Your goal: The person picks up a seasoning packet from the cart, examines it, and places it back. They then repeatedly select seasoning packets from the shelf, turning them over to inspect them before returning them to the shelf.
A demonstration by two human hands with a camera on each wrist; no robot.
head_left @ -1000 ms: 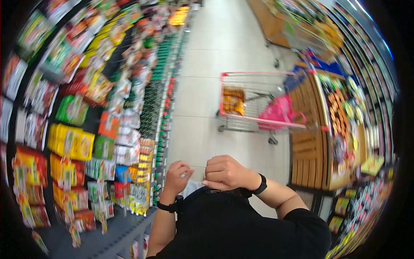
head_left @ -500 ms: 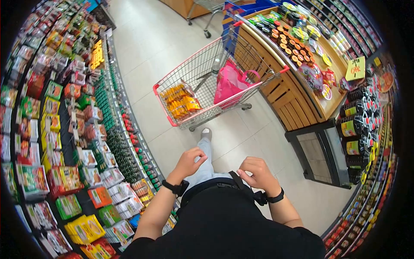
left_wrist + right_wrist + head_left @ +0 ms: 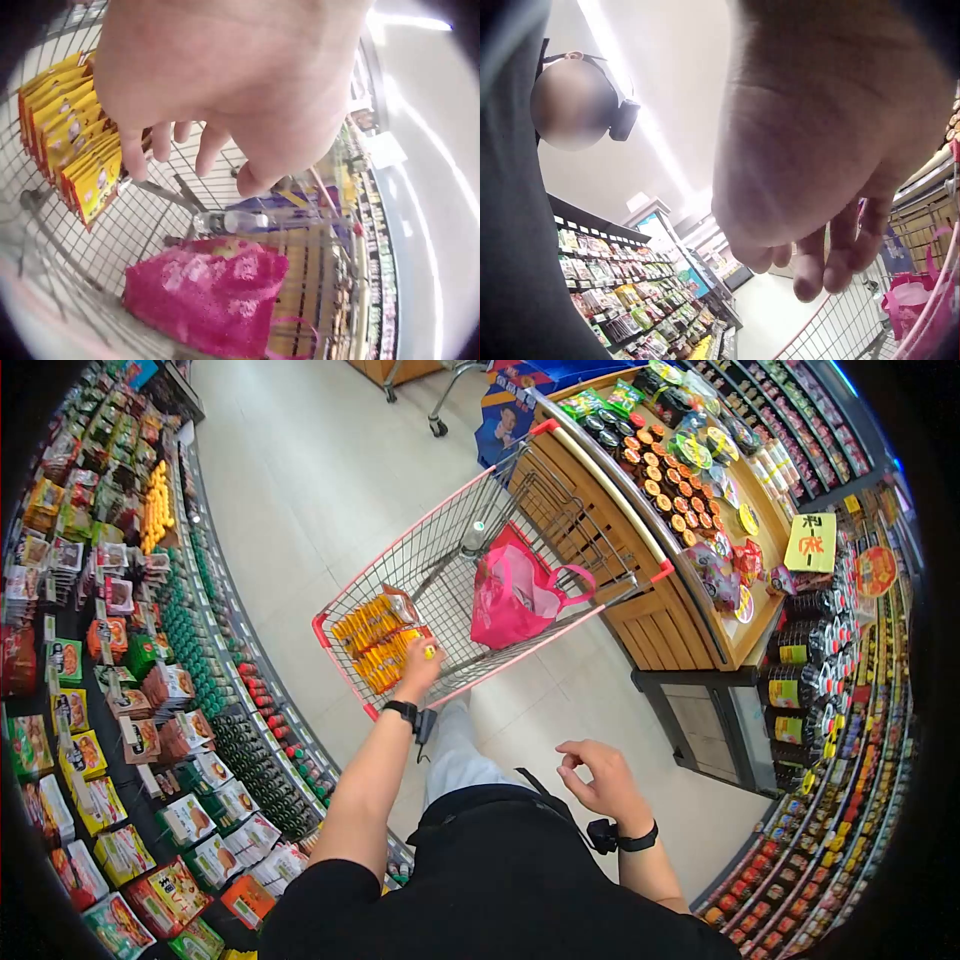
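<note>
Yellow packets [image 3: 378,641] lie stacked in the near left corner of the cart [image 3: 345,598], against its wire wall, with a pink bag [image 3: 515,595] beside them toward the right side and a clear bottle [image 3: 229,221] behind it. The left hand [image 3: 420,665] reaches over the cart's near rim just above the packets; something small and yellow shows at its fingertips, and whether it is pinched I cannot tell. The right hand [image 3: 597,777] hangs relaxed near the waist, holding nothing. This looks like the placing step; next calls for lowering onto the stack without snagging the wire.
</note>
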